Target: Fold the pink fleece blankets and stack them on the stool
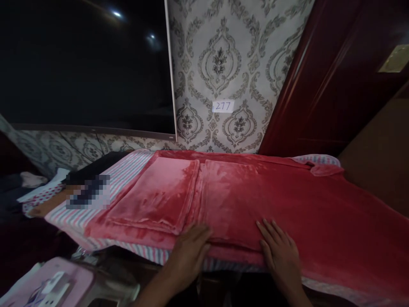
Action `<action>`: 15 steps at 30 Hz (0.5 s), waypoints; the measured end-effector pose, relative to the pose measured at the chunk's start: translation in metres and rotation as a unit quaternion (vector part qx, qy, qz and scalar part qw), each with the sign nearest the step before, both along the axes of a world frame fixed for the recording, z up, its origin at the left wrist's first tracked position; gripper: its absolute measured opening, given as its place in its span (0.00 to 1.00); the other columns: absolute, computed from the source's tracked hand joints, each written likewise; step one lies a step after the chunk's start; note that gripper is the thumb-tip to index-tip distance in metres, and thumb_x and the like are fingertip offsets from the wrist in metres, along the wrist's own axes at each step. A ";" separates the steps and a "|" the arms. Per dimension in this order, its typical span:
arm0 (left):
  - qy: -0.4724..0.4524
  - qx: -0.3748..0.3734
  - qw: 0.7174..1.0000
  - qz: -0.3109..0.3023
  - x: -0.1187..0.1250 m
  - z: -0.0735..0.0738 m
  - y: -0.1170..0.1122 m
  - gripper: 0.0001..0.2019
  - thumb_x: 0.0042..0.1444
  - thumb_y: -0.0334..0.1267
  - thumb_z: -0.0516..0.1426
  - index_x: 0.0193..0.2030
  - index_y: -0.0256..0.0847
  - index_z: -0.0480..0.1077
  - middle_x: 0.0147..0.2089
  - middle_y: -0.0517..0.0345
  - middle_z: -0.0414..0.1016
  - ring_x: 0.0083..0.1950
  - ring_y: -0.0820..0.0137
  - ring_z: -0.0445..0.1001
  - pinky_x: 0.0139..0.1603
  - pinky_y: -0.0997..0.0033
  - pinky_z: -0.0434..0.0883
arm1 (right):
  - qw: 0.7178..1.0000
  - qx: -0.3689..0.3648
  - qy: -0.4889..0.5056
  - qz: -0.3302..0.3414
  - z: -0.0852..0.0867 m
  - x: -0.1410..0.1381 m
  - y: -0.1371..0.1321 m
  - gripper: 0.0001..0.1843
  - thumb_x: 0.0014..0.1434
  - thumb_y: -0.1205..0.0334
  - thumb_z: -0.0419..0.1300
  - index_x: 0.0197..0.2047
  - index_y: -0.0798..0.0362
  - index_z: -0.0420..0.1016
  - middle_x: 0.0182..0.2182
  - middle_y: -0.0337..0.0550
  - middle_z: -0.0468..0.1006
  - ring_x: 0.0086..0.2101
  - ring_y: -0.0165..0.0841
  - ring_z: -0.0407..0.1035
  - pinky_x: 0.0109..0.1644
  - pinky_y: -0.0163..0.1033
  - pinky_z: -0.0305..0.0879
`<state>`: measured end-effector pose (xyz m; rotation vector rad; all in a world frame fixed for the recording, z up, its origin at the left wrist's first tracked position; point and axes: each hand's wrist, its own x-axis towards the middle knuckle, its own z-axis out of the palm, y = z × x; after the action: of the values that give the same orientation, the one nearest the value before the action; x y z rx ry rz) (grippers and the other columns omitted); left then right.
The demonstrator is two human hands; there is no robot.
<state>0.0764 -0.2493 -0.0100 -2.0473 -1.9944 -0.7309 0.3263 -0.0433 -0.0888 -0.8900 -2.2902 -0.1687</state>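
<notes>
A red plush blanket [332,221] covers most of the surface before me, its right part spread out. At its middle a layer lies folded over, with a straight left edge. My left hand [191,247] rests at the near left corner of that layer, slightly blurred, fingers pointing right and thumb apart from them. Flat on the blanket to the right lies my right hand [281,251], fingers extended and thumb out, near the front edge. Just left of the folded layer is a folded rectangular red plush piece [156,192], beyond my left hand.
A striped cloth [128,172] lies beneath the blanket. At the left are a black object [96,166] and a pixelated patch. A pink-topped stool or box [76,277] with a white power strip [54,290] stands lower left. Behind are a television [86,72] and a dark red door [338,72].
</notes>
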 end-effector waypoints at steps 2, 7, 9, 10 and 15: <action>0.010 0.026 0.998 0.049 -0.024 0.016 -0.006 0.23 0.68 0.36 0.44 0.66 0.47 0.65 0.64 0.53 0.73 0.66 0.65 0.69 0.71 0.50 0.63 | 1.000 -0.006 -0.002 -0.007 0.000 0.000 -0.001 0.27 0.69 0.53 0.43 0.67 0.42 0.67 0.62 0.44 0.72 0.63 0.44 0.61 0.61 0.53 0.57; 0.039 -0.019 0.964 0.263 -0.070 0.022 -0.010 0.25 0.67 0.43 0.46 0.67 0.35 0.65 0.66 0.40 0.68 0.69 0.52 0.64 0.71 0.41 0.58 | 1.000 0.012 -0.020 -0.012 0.003 0.001 -0.003 0.28 0.69 0.54 0.43 0.70 0.44 0.63 0.62 0.46 0.72 0.62 0.44 0.61 0.59 0.52 0.58; 0.046 -0.066 0.952 0.297 -0.070 0.007 -0.010 0.28 0.65 0.47 0.51 0.67 0.34 0.65 0.68 0.36 0.64 0.71 0.46 0.60 0.69 0.37 0.58 | 0.999 0.030 -0.021 -0.005 0.005 0.001 -0.003 0.28 0.69 0.55 0.44 0.69 0.46 0.63 0.61 0.46 0.73 0.62 0.44 0.61 0.58 0.50 0.58; 0.052 -0.082 0.949 0.301 -0.067 -0.001 -0.009 0.29 0.63 0.49 0.53 0.67 0.34 0.65 0.70 0.35 0.61 0.72 0.43 0.57 0.69 0.35 0.58 | 0.999 0.038 -0.019 -0.003 0.006 0.002 -0.003 0.27 0.70 0.55 0.44 0.68 0.47 0.64 0.60 0.47 0.73 0.62 0.44 0.61 0.57 0.50 0.59; 0.064 -0.090 0.952 0.286 -0.056 -0.025 -0.010 0.33 0.60 0.54 0.57 0.68 0.39 0.65 0.72 0.33 0.55 0.73 0.37 0.51 0.68 0.30 0.53 | 0.999 0.044 -0.017 -0.002 0.010 0.002 -0.006 0.26 0.70 0.54 0.42 0.64 0.50 0.69 0.60 0.49 0.74 0.61 0.45 0.62 0.56 0.51 0.59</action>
<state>0.0209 -0.2595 -0.0347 -1.4130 -2.4632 -0.2963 0.3285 -0.0489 -0.0789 -0.8520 -2.2942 -0.2848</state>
